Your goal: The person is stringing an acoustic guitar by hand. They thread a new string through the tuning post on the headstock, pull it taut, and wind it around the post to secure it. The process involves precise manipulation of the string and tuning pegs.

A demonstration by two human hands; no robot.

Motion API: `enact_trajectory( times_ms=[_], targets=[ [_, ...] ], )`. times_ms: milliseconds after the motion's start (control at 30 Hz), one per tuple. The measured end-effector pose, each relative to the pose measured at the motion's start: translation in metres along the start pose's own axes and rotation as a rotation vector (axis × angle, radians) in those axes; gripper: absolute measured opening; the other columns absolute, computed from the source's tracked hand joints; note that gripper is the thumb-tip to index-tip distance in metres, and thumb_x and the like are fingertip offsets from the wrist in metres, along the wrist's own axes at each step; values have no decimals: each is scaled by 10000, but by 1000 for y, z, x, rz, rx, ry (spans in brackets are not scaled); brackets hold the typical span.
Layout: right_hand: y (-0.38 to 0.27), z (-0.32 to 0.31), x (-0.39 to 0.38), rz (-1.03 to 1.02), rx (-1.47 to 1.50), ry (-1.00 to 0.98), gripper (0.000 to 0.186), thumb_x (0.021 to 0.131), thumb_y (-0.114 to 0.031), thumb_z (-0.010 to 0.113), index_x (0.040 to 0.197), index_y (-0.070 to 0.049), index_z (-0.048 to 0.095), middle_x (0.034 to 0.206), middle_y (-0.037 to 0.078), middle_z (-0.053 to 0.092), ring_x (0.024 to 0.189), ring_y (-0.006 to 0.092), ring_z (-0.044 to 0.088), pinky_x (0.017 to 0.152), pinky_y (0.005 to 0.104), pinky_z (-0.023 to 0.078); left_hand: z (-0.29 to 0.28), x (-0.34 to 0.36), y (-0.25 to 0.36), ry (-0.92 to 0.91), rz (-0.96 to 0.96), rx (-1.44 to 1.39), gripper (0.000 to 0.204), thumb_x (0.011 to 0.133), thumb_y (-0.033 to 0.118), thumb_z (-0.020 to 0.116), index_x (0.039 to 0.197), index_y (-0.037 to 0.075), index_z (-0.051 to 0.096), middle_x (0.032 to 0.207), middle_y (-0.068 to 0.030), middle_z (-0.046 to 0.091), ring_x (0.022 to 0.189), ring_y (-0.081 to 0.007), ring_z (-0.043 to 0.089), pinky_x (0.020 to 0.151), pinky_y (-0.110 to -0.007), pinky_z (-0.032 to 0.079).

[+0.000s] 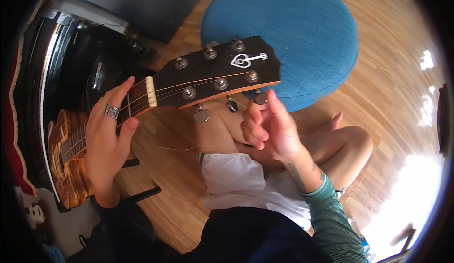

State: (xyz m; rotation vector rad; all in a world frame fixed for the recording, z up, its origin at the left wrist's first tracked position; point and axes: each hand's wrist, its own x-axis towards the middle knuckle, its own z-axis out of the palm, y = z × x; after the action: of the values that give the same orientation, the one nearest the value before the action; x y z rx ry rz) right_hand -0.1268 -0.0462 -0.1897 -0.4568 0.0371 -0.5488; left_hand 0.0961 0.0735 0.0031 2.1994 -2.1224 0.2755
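A guitar (72, 178) with a striped brown wooden body stands at my left, its black headstock (208, 69) tilted up toward the middle. My left hand (105, 133), with a silver ring (112, 111), lies across the guitar neck (138, 97) just below the white nut (151, 92), thumb and index finger straddling it. My right hand (274, 128) pinches the end tuning peg (260, 97) on the headstock's near edge between thumb and index finger. Strings run over the nut to the metal posts (221, 83). A thin loose string (172, 148) curves below the headstock.
A round blue stool (293, 31) stands ahead, behind the headstock. Black furniture (137, 3) fills the far left, beside red cloth (16, 135) with a pale fringe. My bare legs (350, 145) are folded on the wooden floor (392, 74). Bright glare lies at the right.
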Motion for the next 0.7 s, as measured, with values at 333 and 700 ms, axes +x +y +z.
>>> enact_trajectory(
  times_ms=[333, 700],
  targets=[
    [0, 0, -2, 113, 401, -251, 526, 1037, -593, 258, 948, -151, 528, 534, -44, 380, 424, 91, 363, 431, 236, 279, 8, -16, -6, 163, 72, 91, 354, 930, 228, 603, 1275, 182, 670, 1305, -107, 621, 1120, -312, 600, 969, -408, 450],
    [-10, 18, -4, -569, -1280, 573, 232, 924, -144, 669, 759, -15, 569, 532, 50, 538, 429, 132, 519, 411, 280, 382, 13, -6, 0, 138, 106, 153, 428, 801, 129, 669, 1221, 203, 703, 1256, -103, 630, 1077, -333, 596, 937, -431, 455]
  ],
)
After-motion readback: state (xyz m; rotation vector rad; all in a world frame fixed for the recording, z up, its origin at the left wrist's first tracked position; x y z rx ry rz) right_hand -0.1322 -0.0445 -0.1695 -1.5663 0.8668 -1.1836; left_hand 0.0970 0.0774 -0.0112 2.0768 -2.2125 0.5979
